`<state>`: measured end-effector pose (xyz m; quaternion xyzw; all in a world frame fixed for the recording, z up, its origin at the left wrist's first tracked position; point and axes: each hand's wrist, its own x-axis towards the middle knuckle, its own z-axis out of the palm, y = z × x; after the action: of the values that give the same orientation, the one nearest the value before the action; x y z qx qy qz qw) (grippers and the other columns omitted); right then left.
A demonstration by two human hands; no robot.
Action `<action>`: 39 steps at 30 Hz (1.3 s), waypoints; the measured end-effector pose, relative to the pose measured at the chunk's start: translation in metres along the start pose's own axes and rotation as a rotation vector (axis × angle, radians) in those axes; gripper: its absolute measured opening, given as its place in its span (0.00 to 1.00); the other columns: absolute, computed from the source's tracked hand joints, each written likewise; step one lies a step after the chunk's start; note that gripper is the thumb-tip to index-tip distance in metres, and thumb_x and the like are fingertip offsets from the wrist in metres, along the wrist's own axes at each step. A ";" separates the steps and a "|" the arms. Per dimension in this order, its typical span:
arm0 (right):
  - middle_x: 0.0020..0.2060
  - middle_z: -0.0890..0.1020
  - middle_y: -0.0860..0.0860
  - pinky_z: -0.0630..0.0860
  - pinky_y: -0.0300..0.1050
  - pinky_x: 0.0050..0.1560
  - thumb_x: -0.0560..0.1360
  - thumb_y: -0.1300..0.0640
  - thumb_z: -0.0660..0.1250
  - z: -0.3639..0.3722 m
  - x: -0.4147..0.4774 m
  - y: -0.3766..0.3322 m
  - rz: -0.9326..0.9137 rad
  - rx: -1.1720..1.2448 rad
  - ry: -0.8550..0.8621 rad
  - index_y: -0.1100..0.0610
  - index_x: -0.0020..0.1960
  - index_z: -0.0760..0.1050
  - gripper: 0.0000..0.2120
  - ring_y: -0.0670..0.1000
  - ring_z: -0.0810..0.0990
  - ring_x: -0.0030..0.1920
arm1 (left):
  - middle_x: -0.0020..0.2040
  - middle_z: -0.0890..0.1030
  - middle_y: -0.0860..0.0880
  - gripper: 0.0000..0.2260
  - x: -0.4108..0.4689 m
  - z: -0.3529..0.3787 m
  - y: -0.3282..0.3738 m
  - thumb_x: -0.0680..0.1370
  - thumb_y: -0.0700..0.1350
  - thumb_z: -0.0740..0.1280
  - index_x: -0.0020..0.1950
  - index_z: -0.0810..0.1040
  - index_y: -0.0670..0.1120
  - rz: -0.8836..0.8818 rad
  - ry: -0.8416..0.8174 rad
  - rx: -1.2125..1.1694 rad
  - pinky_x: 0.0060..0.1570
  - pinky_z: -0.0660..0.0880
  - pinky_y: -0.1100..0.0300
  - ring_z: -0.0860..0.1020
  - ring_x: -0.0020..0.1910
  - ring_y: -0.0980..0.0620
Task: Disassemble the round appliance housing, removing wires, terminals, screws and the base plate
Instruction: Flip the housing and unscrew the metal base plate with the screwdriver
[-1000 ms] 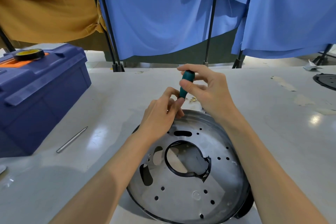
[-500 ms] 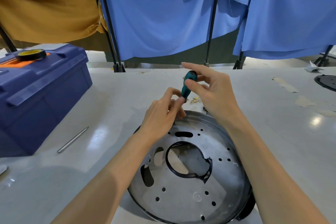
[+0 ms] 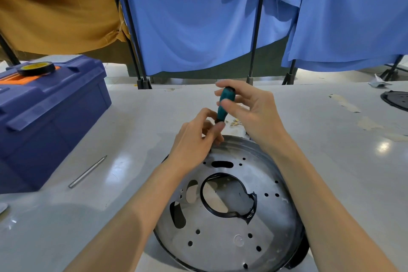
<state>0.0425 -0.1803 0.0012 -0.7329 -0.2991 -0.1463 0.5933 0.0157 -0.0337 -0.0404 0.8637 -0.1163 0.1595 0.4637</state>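
The right hand (image 3: 254,112) pinches the top of a teal screwdriver (image 3: 223,106) between thumb and fingertips. The left hand (image 3: 196,141), fingers curled, pinches the tool's lower end at the far rim of the round metal housing (image 3: 231,223). The housing lies at the near edge of the worktop (image 3: 331,150). A few small screws (image 3: 235,122) lie just beyond it. A blue toolbox (image 3: 48,117) sits by the left edge, with a metal rod (image 3: 88,171) beside it.
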 end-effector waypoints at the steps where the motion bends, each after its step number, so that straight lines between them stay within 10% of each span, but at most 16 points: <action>1: 0.51 0.81 0.48 0.75 0.30 0.47 0.74 0.62 0.70 0.001 0.000 0.000 0.004 -0.020 -0.002 0.47 0.58 0.78 0.16 0.44 0.79 0.51 | 0.37 0.83 0.52 0.07 0.000 0.000 0.000 0.79 0.52 0.63 0.54 0.70 0.52 -0.012 0.006 -0.002 0.46 0.79 0.47 0.81 0.38 0.53; 10: 0.49 0.78 0.56 0.79 0.42 0.54 0.77 0.70 0.63 -0.012 0.004 -0.001 -0.082 -0.012 0.343 0.51 0.61 0.76 0.18 0.50 0.80 0.50 | 0.38 0.80 0.59 0.14 0.001 -0.003 -0.006 0.72 0.34 0.70 0.43 0.76 0.55 -0.104 0.029 0.399 0.42 0.74 0.61 0.78 0.40 0.61; 18: 0.49 0.69 0.55 0.70 0.31 0.42 0.80 0.68 0.59 -0.015 0.005 0.004 -0.110 -0.221 0.306 0.53 0.50 0.82 0.15 0.54 0.74 0.43 | 0.46 0.81 0.55 0.16 0.000 -0.002 0.000 0.71 0.32 0.65 0.49 0.80 0.51 -0.086 -0.087 0.552 0.46 0.74 0.58 0.78 0.48 0.55; 21: 0.51 0.70 0.57 0.68 0.28 0.43 0.80 0.67 0.59 -0.009 0.003 0.005 -0.061 -0.276 0.170 0.57 0.53 0.82 0.14 0.51 0.73 0.43 | 0.46 0.81 0.54 0.16 -0.002 -0.002 0.001 0.70 0.31 0.65 0.49 0.80 0.51 -0.072 -0.101 0.562 0.47 0.74 0.57 0.77 0.48 0.54; 29: 0.47 0.75 0.52 0.75 0.35 0.46 0.76 0.67 0.64 -0.028 0.005 -0.014 -0.226 -0.062 0.509 0.57 0.71 0.66 0.25 0.54 0.77 0.44 | 0.42 0.76 0.58 0.16 -0.001 -0.002 -0.001 0.70 0.31 0.65 0.48 0.79 0.51 -0.048 -0.113 0.559 0.46 0.74 0.57 0.75 0.47 0.55; 34: 0.32 0.75 0.42 0.72 0.39 0.43 0.69 0.53 0.76 -0.032 0.005 0.009 0.061 -0.472 0.164 0.51 0.52 0.80 0.13 0.44 0.74 0.35 | 0.38 0.69 0.60 0.15 0.000 -0.002 -0.003 0.71 0.34 0.67 0.51 0.79 0.51 -0.023 -0.140 0.603 0.47 0.72 0.57 0.69 0.43 0.58; 39: 0.45 0.81 0.50 0.76 0.45 0.48 0.67 0.55 0.77 -0.019 0.002 0.028 0.278 -0.743 -0.325 0.53 0.46 0.81 0.09 0.52 0.78 0.47 | 0.42 0.69 0.58 0.13 0.001 -0.002 -0.004 0.71 0.36 0.68 0.51 0.78 0.50 0.016 -0.155 0.655 0.41 0.68 0.59 0.70 0.46 0.56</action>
<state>0.0639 -0.2009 -0.0152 -0.9437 -0.2140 -0.0457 0.2481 0.0179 -0.0303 -0.0416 0.9755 -0.1005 0.1259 0.1498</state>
